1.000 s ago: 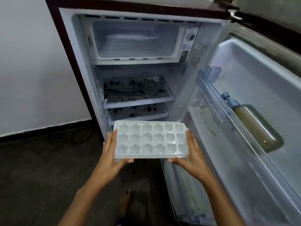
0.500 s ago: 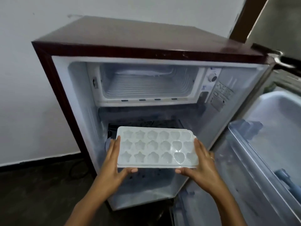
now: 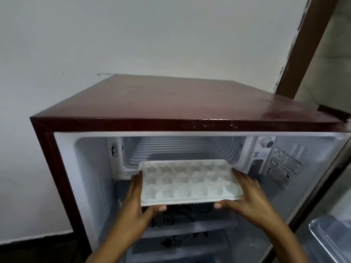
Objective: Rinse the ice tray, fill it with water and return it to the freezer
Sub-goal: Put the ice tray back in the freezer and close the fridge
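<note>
The white ice tray (image 3: pixel 190 180), with star and heart moulds, is held level in front of the open freezer compartment (image 3: pixel 180 149) at the top of the small maroon fridge (image 3: pixel 171 103). Its far edge reaches the compartment's mouth. My left hand (image 3: pixel 136 205) grips the tray's left end, thumb under the near edge. My right hand (image 3: pixel 248 196) grips the right end the same way. I cannot tell whether the moulds hold water.
The fridge door (image 3: pixel 330 236) stands open at the lower right. Below the tray are shelves with a black floral pattern (image 3: pixel 182 219). A thermostat knob (image 3: pixel 266 142) sits right of the freezer. A white wall is at the left and a brown door frame (image 3: pixel 303 44) at the upper right.
Both hands have lifted the tray from shelf level up to the freezer's mouth and pushed it forward. The view has tilted upward, showing more of the fridge top and wall.
</note>
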Tool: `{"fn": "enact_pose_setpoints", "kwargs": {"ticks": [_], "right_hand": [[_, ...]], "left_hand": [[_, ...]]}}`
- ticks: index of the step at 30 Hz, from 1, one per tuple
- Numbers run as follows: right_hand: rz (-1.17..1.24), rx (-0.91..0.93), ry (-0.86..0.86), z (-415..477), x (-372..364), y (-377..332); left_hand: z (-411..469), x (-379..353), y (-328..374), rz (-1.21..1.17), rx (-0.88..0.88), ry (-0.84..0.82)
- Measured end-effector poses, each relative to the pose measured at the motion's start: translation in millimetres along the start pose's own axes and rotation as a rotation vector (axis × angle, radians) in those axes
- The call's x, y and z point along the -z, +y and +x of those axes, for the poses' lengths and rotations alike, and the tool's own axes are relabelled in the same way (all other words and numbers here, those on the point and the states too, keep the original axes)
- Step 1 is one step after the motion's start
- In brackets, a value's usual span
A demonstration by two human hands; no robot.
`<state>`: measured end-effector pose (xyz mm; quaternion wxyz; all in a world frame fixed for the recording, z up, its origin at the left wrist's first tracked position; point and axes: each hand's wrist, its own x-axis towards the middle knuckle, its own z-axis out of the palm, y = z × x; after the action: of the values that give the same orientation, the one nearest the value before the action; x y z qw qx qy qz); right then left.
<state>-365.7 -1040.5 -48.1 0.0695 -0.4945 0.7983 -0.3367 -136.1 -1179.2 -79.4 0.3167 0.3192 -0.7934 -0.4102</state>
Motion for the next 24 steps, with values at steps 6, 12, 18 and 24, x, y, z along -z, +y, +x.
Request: {"fn": "enact_pose_setpoints", "kwargs": {"ticks": [6, 12, 18, 24], "right_hand": [[0.192, 0.066, -0.013, 45, -4, 3], [0.269, 0.056, -0.014, 81, -15, 13], [0.341, 0.05, -0.044, 109, -21, 17], [0.358, 0.073, -0.057, 125, -29, 22]], "left_hand": [[46, 8, -1, 0.121, 0.028, 0.012], [85, 10, -7, 0.221, 0.034, -0.061], [116, 6, -11, 0.176, 0.053, -0.052], [132, 1, -24, 0.214, 0.09, -0.048]]}}
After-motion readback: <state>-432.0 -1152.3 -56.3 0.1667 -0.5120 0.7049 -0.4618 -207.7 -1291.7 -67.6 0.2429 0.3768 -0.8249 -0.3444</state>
